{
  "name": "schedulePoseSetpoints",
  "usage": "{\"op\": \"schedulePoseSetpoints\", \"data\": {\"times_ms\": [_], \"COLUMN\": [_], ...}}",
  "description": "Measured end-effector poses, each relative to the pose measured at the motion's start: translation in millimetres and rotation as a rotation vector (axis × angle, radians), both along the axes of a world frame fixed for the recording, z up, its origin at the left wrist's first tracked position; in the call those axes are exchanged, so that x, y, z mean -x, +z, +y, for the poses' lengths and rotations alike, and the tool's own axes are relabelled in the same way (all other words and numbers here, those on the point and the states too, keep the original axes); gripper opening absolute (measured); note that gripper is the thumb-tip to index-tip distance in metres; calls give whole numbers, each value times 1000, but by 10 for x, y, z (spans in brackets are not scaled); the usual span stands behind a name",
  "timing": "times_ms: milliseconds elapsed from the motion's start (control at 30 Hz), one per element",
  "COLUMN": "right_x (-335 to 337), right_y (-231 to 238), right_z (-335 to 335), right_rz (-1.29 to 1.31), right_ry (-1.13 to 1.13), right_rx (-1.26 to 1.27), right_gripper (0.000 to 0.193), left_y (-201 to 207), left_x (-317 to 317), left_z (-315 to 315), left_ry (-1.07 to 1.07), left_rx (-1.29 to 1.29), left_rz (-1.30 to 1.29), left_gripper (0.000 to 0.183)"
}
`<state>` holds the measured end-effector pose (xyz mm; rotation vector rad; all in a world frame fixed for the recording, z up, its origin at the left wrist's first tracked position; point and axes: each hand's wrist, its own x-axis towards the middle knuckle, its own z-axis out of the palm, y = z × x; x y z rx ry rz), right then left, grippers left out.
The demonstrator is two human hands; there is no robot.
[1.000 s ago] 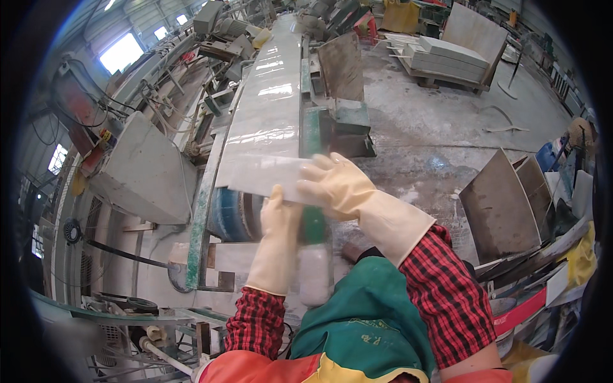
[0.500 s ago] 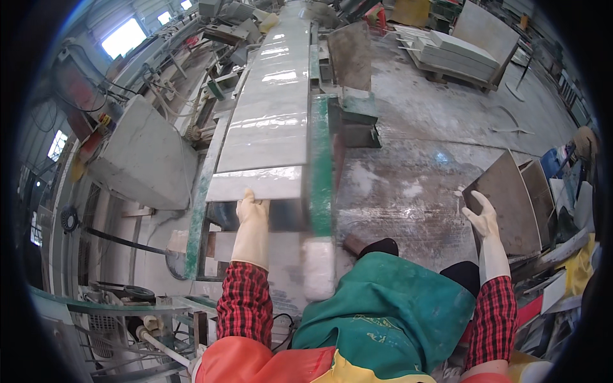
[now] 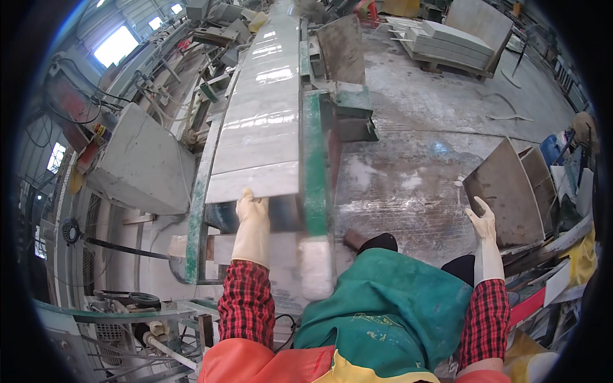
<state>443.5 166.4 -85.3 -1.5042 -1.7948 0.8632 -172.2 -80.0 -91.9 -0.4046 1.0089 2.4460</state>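
My left hand (image 3: 252,214), in a pale rubber glove, is at the near edge of a white stone slab (image 3: 274,180). One digit lies on top of the edge, and the other fingers are partly hidden at or below it. That slab ends a row of wet, glossy white slabs (image 3: 258,131) lying edge to edge along a conveyor with green side rails (image 3: 315,166). Off to the right, my gloved right hand (image 3: 483,223) is held in the air with its fingers apart and nothing in it, near a leaning brown board (image 3: 507,195).
A large pale block (image 3: 143,159) stands left of the conveyor. A white padded rail end (image 3: 316,268) is close to my green apron (image 3: 383,300). White slabs (image 3: 440,48) lie stacked on a pallet at the far right. Scrap pieces and yellow sheeting (image 3: 580,262) crowd the right side.
The whole view has shifted slightly. My left hand stays at the slab's edge. My right hand remains raised and empty, its forearm a little further left in the picture.
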Motion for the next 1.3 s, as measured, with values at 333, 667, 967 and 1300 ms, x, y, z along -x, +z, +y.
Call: {"op": "schedulePoseSetpoints", "data": {"times_ms": [333,667,967,1300], "right_x": [-62,-98,-15,-178], "right_y": [-86,-70,-93,-298], "right_z": [42,-22,34,112], "right_rz": [-70,-65,-42,-57], "right_ry": [7,26,45,54], "right_rx": [17,-3,36,17], "right_gripper": [60,59,58,59], "left_y": [-20,-181,357,336], "left_x": [138,302,-74,143], "left_z": [116,-12,-124,-298], "left_ry": [-35,-75,-351,-606], "left_rx": [68,14,339,613], "left_rz": [-64,-2,211,278], "left_gripper": [40,41,42,33]}}
